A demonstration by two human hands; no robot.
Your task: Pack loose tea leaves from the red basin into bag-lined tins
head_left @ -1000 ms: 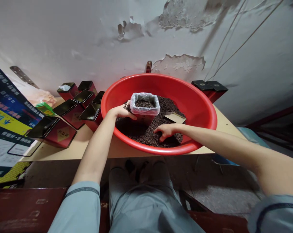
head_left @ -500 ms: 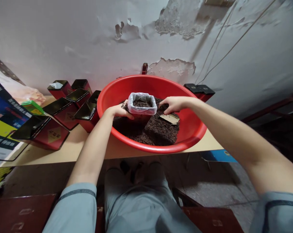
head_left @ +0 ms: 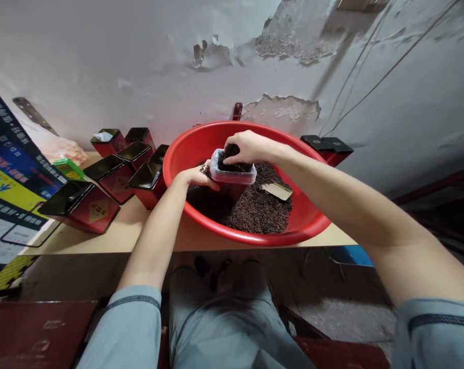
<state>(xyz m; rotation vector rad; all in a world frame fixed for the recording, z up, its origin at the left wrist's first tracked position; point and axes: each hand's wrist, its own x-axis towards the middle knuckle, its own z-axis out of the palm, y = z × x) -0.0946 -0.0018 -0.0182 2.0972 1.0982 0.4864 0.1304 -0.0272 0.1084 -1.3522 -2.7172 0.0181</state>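
Note:
My left hand [head_left: 202, 176] is wrapped round the left side of a red tin [head_left: 232, 192], which stands tilted in the dark loose tea. A clear plastic bag [head_left: 235, 177] lines the tin and folds over its rim. Over the tin's mouth, my right hand [head_left: 244, 148] has its fingers curled down round a dark handful of tea [head_left: 231, 154]. Bits of tea cling to my left hand near the thumb. Below both hands, more loose tea [head_left: 258, 212] covers the bottom of a big red basin [head_left: 312, 225]. A flat beige card [head_left: 278, 191] lies on the tea, right of the tin.
Several open red-and-black tins [head_left: 89, 210] stand left of the basin on the wooden table [head_left: 135, 225]. Two dark-lidded tins [head_left: 328, 146] are behind it at the right. A green box [head_left: 68, 169] and a printed board [head_left: 17, 174] are at far left, the peeling wall [head_left: 147, 61] behind.
My right hand has moved up and left from the tea beside the card to the tin's mouth, carrying tea. My left hand stays on the tin. The view has shifted slightly.

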